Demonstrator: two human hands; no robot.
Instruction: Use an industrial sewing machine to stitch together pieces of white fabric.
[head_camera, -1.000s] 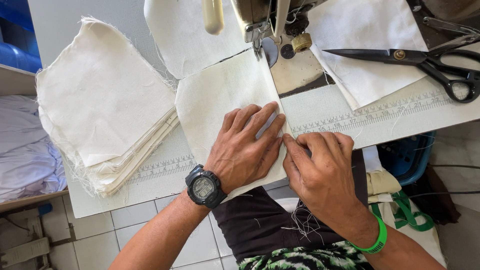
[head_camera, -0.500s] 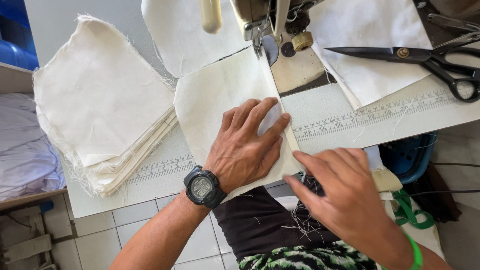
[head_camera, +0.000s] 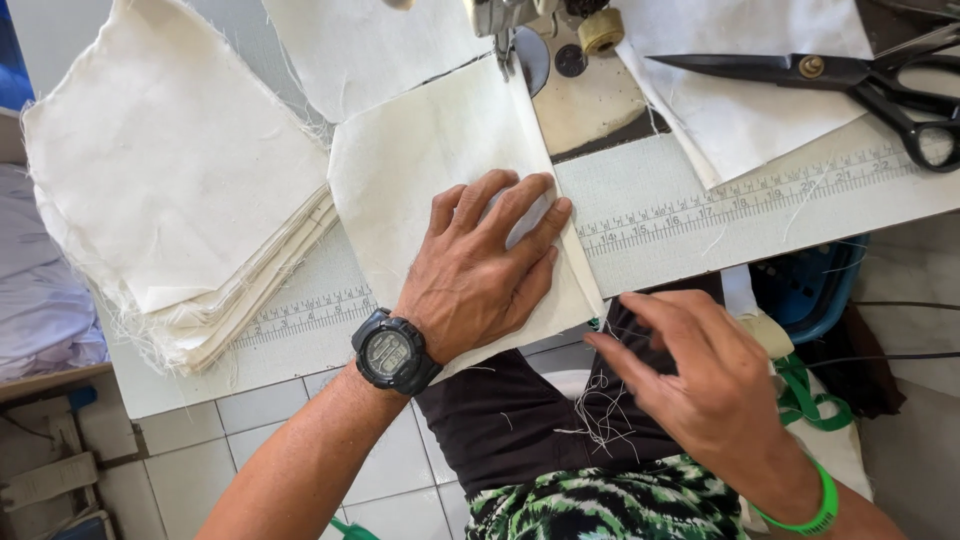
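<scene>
My left hand (head_camera: 487, 268) lies flat, fingers spread, on a cream fabric piece (head_camera: 430, 170) that runs up to the sewing machine's presser foot (head_camera: 505, 45). A black digital watch (head_camera: 392, 350) sits on that wrist. My right hand (head_camera: 700, 370) hovers below the table edge over my lap, fingers apart, holding nothing; a green band circles its wrist. Loose threads hang near its fingertips.
A thick stack of cream fabric squares (head_camera: 170, 190) lies at the left of the white table (head_camera: 700, 215), which has a printed ruler along its front. Black scissors (head_camera: 850, 80) rest on another fabric piece (head_camera: 740, 110) at the upper right. A blue basket (head_camera: 800, 290) stands under the table.
My right hand has left the fabric's right edge and dropped down and right, off the table toward my lap. My left hand stays pressed on the fabric.
</scene>
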